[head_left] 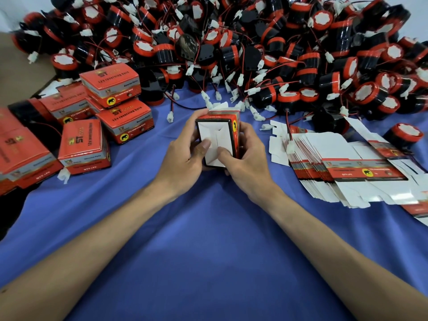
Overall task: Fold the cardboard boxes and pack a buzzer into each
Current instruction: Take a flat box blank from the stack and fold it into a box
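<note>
While thumbs [206, 144] press the flaps [206, 132] | left hand [185, 158], right hand [249, 156]: both clamped on box [223, 135]

A creased blue cloth [208, 251] covers the work surface, with a pale wall [14, 10] behind it.

Bare blue desk [208, 239] near side gives passage; buzzer heap [254, 49] blocks far side, packed boxes [97, 117] left, flat cartons [342, 167] right
</note>
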`<state>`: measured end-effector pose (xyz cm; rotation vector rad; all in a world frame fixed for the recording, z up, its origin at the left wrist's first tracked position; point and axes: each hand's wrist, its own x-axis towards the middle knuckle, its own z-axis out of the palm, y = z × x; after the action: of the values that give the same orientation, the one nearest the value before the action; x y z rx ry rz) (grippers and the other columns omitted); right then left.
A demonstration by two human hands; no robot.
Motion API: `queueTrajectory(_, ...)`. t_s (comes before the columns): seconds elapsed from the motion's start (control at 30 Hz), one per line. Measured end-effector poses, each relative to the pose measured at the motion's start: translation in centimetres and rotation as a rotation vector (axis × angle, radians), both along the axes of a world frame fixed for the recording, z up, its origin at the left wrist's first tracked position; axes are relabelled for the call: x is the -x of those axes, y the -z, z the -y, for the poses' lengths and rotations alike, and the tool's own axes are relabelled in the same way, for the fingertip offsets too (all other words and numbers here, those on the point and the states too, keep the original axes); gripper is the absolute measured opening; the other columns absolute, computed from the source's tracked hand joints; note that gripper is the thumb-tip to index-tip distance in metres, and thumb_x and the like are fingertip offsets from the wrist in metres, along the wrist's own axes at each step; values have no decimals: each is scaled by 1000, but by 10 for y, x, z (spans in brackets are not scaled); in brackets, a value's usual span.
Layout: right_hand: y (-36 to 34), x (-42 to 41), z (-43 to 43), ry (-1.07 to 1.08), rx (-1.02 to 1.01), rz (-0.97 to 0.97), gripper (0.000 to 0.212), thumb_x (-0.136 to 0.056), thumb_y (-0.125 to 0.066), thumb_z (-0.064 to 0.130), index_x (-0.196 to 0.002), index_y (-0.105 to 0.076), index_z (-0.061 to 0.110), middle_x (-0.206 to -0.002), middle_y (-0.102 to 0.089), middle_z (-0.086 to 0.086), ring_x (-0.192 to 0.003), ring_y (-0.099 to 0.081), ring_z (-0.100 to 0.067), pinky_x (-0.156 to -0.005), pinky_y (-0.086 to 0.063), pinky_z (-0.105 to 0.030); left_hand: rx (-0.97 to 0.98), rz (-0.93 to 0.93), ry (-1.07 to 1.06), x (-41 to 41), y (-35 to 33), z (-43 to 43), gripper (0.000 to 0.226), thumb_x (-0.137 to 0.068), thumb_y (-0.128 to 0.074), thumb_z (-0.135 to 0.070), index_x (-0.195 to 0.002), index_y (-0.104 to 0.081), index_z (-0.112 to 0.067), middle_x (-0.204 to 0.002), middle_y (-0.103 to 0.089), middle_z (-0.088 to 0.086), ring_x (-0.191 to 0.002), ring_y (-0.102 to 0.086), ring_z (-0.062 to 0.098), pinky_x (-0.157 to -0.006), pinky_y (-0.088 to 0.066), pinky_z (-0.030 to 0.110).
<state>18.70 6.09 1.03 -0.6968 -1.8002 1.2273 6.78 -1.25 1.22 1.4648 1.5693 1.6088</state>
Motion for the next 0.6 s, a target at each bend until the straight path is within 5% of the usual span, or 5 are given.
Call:
queueTrajectory(0.17,-2,1,2,24,-21,-3,31,-75,-59,20,-96,-47,39,-85,-63,16,-76,-61,-4,-67,-55,-29,17,5,11,0,2,-1,40,-94,-50,-29,-130,-38,-45,-117,-65,-15,-108,-63,11,-85,-55,53)
queueTrajectory(0.3,-4,-3,4,-51,38,-77,31,-71,-62,25,-98,-49,34,-84,-63,4,-79,-60,-25,-52,-51,-31,25,39,7,-1,1,0,44,-93,-49,-28,-133,-37,-43,-123,-63,-9,-113,-61,14,-91,-52,53)
queueTrajectory(0.4,-4,-6,4,-139,37,-159,29,-75,-61,25,-102,-51,27,-84,-61,13,-81,-56,-17,-66,-51,-39,19,118,42,0,0,0,38,-95,-45,-30,-129,-39,-47,-121,-64,-12,-114,-61,15,-92,-52,54)
queueTrajectory(0.5,-3,-5,4,-151,34,-164,27,-81,-62,20,-107,-53,23,-94,-64,5,-87,-60,-16,-78,-52,-34,6,214,62,1,-2,-1,37,-95,-41,-34,-132,-41,-36,-121,-63,-14,-116,-59,16,-92,-51,51)
queueTrajectory(0.6,-1,-1,6,-48,-84,-63,29,-79,-70,23,-103,-55,25,-88,-65,10,-81,-62,-7,-74,-52,-23,4,277,7,2,-2,-4,44,-91,-42,-41,-132,-42,-26,-119,-61,-13,-114,-60,9,-90,-53,42)
